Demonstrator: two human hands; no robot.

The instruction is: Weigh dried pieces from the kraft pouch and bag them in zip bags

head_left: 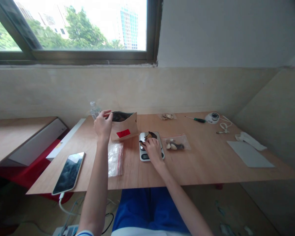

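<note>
Firstly, near edge of the surface (199,170), lower left of frame: phone (69,172) with a white cable plugged in. Lower centre: flat clear bags (115,160).

Next, mid-centre: scale (145,156), display not legible. Right hand (152,149) over it; grip drawn nearly together, apparently on a small dried piece (141,143) at the left of the plate. Larger dried piece (151,134) at the plate's upper side, just beyond the fingers. Judgement: handle by the edges, since such thin stuff probably crumbles; keep each piece wholly inside the plate, and take fingers off before any reading, as contact would add load.

Orientation: small piece slopes from upper left to lower right, outer end toward the frame's left. Larger piece is curled, long axis running roughly left to right across the frame; no clear front end.

Just right of the scale, filled packet (177,144) lies flat. Upper left of the scale, paper bag (124,128) stands with mouth upward. Left hand (103,126) at its left rim, fingers bent; cannot tell whether that grip pinches the rim. Farther, by the wall: second packet (167,116).
</note>
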